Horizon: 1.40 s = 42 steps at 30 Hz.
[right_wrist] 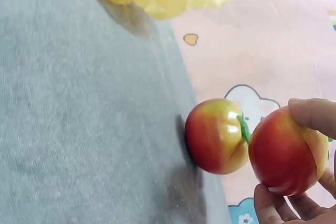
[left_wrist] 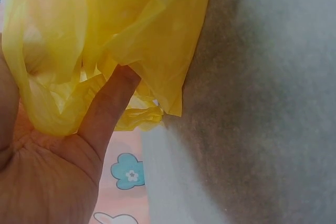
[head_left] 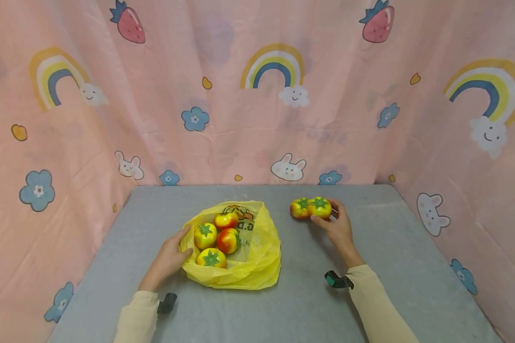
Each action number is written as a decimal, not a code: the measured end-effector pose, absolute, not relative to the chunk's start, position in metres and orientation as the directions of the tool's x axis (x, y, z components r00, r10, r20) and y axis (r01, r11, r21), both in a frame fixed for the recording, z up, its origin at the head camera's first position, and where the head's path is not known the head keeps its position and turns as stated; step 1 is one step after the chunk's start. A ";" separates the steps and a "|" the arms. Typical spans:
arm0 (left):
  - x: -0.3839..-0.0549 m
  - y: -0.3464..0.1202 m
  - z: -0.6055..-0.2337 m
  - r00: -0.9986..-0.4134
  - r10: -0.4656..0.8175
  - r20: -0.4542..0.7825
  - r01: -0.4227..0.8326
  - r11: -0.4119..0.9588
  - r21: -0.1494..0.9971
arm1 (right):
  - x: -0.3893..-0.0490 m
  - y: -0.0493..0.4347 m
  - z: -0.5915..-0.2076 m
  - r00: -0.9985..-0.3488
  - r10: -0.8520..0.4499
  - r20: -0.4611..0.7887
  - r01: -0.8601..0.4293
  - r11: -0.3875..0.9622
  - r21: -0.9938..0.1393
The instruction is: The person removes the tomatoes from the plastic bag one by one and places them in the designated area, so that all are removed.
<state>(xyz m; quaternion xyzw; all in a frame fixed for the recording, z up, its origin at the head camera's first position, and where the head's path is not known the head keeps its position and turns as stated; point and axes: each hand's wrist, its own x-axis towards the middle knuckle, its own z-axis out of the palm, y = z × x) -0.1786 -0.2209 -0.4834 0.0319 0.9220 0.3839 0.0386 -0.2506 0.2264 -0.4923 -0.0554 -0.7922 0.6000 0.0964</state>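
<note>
We have the gripped fruit, red and yellow with a green leaf cap, at the far side of the desk, to the right of the yellow bag. Its cap faces up; the body is nearly round, so we see no clear long axis beyond the upright line through the cap.

Our right hand holds it from the side, thumb and fingers parted to the fruit's width; in the right wrist view it seems raised above the desk. The second fruit sits just beside it, also cap up; whether they touch we cannot tell.

The bag's mouth gapes upward, with four fruits inside. Our left hand pinches its left rim, thumb and fingers closed on thin plastic.

We judge the glossy skin could slip from our fingertips, a knock could roll the second fruit, and the limp rim could sag if we loosened our pinch.

Beyond hangs a pink printed curtain.
</note>
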 end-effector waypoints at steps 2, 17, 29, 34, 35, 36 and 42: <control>-0.178 -0.221 -0.483 -0.995 0.088 -0.047 0.028 0.703 0.711 | -0.251 0.228 -0.494 -0.974 0.211 0.082 -0.024 0.265 -0.964; -0.179 -0.222 -0.485 -0.995 0.091 -0.043 0.033 0.703 0.711 | -0.258 0.239 -0.504 -0.952 0.296 0.073 0.016 0.286 -0.958; -0.179 -0.222 -0.485 -0.995 0.097 -0.034 0.045 0.706 0.707 | -0.265 0.244 -0.513 -0.951 0.309 0.031 0.064 0.294 -0.954; -0.179 -0.223 -0.485 -0.995 0.093 -0.037 0.040 0.707 0.706 | -0.270 0.245 -0.515 -0.951 0.308 0.012 0.088 0.307 -0.948; -0.179 -0.223 -0.485 -0.995 0.092 -0.039 0.038 0.708 0.705 | -0.270 0.245 -0.515 -0.952 0.306 0.008 0.092 0.309 -0.947; -0.179 -0.223 -0.485 -0.995 0.092 -0.040 0.037 0.709 0.704 | -0.271 0.245 -0.515 -0.952 0.307 0.005 0.095 0.309 -0.946; -0.179 -0.222 -0.485 -0.995 0.087 -0.042 0.032 0.707 0.706 | -0.274 0.245 -0.515 -0.956 0.293 0.006 0.097 0.333 -0.938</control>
